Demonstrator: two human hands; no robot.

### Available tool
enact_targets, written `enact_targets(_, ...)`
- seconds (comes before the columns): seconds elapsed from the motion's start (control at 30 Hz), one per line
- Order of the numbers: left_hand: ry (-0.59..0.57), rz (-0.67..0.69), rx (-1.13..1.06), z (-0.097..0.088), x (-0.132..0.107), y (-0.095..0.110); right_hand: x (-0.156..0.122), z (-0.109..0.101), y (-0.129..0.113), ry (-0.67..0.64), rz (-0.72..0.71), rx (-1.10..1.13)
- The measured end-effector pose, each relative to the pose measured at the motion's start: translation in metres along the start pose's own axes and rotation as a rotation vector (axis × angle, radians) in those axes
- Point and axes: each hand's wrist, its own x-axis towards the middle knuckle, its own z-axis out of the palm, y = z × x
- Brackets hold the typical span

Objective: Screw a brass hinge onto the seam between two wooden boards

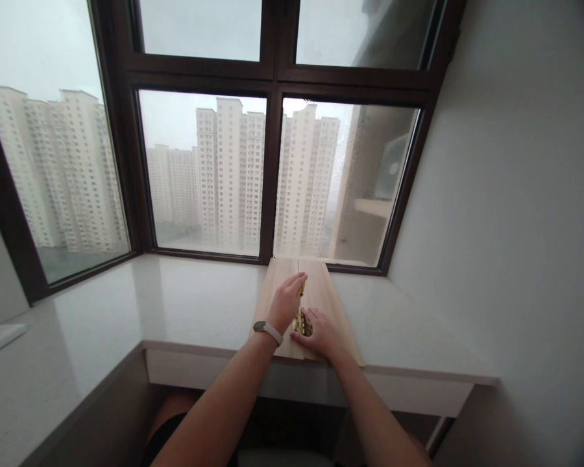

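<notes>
The gold piece (300,322) sits over the boards' (331,298) seam on the desk (209,305), gripped by the right hand's (322,334) fingers; whether the left hand's (286,301) grip anything, I cannot tell. Best keep it square to the seam.

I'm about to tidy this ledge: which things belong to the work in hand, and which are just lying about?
Work in hand: pale wooden boards; gold-coloured piece at the right hand; small yellow piece by the left hand.

Just lying about: white object at far left, partly out of frame.
</notes>
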Motion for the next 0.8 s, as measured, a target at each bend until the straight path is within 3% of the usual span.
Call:
enact_targets(0.5, 0.063, -0.006, 0.011, -0.0017, 0.0053, 0.0078, -0.0022, -0.0005, -0.0002, 0.009, -0.002, 0.015)
enact_targets(0.8, 0.015, -0.009, -0.074, 0.0025, 0.0038, 0.0017, -0.0007, 0.0024, 0.0021, 0.009, 0.0, 0.003)
